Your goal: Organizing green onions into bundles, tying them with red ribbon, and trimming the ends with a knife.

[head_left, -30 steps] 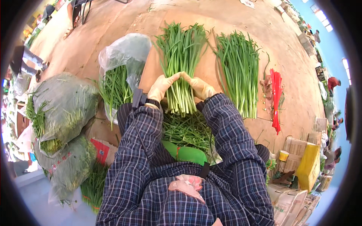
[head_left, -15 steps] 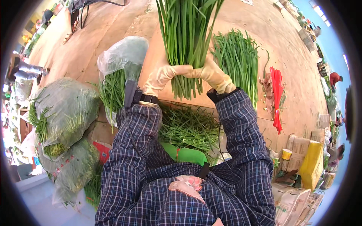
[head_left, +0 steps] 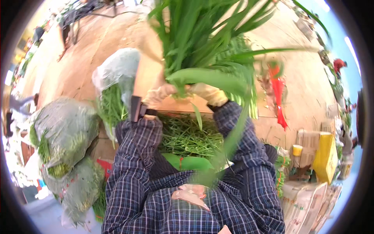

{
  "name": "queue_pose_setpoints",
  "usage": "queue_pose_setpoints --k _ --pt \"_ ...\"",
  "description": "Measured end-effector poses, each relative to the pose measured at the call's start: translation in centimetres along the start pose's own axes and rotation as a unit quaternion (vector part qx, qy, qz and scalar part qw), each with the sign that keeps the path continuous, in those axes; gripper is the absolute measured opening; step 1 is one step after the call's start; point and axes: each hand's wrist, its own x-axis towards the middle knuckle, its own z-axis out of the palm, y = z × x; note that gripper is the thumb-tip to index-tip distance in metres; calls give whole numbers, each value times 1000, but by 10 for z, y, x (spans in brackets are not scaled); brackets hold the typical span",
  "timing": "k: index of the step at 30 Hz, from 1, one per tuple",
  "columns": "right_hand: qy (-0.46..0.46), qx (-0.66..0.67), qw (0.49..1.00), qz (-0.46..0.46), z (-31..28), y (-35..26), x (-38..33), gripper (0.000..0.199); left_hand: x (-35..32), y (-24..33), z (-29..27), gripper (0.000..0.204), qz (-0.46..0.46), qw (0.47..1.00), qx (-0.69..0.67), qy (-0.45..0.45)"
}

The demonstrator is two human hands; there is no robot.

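Observation:
A thick bunch of garlic chives [head_left: 187, 43] stands upright before me, its long leaves blurred and fanning out toward me and to the right. My left hand [head_left: 157, 95], in a pale rubber glove, is closed around the left side of its base. On the other side my right hand [head_left: 210, 94], gloved alike, grips the base too; drooping leaves partly cover the fingers of both hands. More chives [head_left: 252, 103] lie in a row behind and right of the bunch. Below my hands is a heap of loose green trimmings [head_left: 191, 136].
At the left, chives stand in a clear plastic bag [head_left: 117, 68], near large filled bags [head_left: 70, 124]. Red ties [head_left: 278, 99] lie on the board [head_left: 105, 43] at the right. Beyond them are a yellow cup [head_left: 297, 150], a yellow box [head_left: 326, 158] and plastic crates [head_left: 300, 202].
The bunch has come nearer to me, and its leaves, upright and together before, now spread and flop toward me and rightward. Both hands have moved slightly down and keep their grip.

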Motion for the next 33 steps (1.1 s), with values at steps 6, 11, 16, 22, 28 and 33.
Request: queue_pose_setpoints --k 6,11,16,22,28,33 --pt "74 22 997 21 -27 -51 -43 41 6 18 12 77 25 999 -24 -41" --pt "128 43 991 13 -63 -70 -42 44 29 61 67 56 57 998 1 13" --pt "21 -19 984 174 -168 5 -89 81 88 33 170 85 -138 972 -180 53" --pt "81 -246 910 323 -171 105 -121 101 104 -53 245 90 -270 943 108 162" --pt "215 -181 928 244 -160 109 -140 100 103 -52 242 86 -236 941 193 149" --pt "244 -215 918 226 -141 99 -143 81 97 -60 244 79 -52 911 341 225"
